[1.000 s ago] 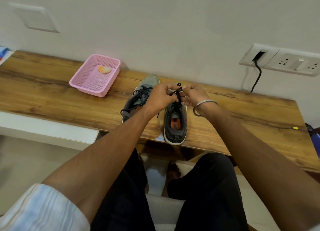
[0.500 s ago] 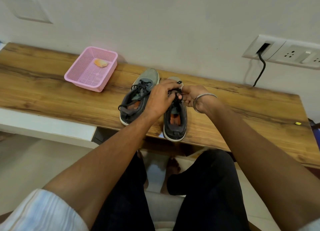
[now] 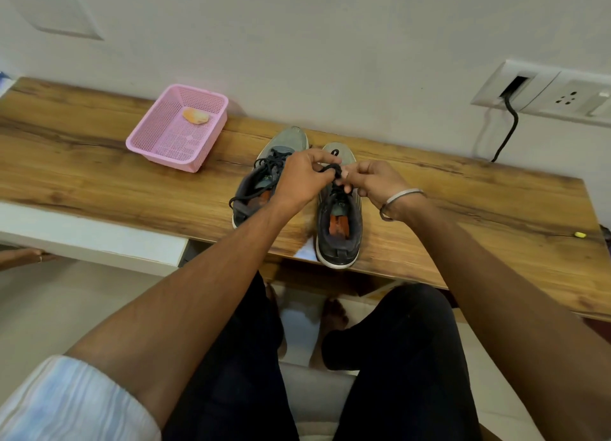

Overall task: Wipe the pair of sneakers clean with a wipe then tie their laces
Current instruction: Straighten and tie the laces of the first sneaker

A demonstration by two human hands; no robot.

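Both forearms reach up from the bottom corners of the frame and meet at its centre, above the right-hand sneaker (image 3: 339,222). The left hand (image 3: 302,179) has its back to the camera, wrist bent slightly, its fingers curled and pinching the black lace (image 3: 330,169). The right hand (image 3: 370,179), a metal bangle (image 3: 400,202) on its wrist, faces it from the right with fingers curled and thumb and forefinger pinched on the same lace. The two hands are nearly touching, with the lace bunched between them.

Both sneakers stand on the wooden desk (image 3: 99,176) at centre frame, toes toward the wall. The left-hand sneaker (image 3: 261,186) is angled, its laces loose, and partly hidden by the left wrist. A pink basket (image 3: 155,143) sits in the upper left with a crumpled orange wipe (image 3: 195,115) inside.

Compared with half a second ago, the hands have lifted off the shoe's tongue and moved a little apart, the right hand now further right, so the lace between them shows. The sneakers and basket have not shifted on the desk.
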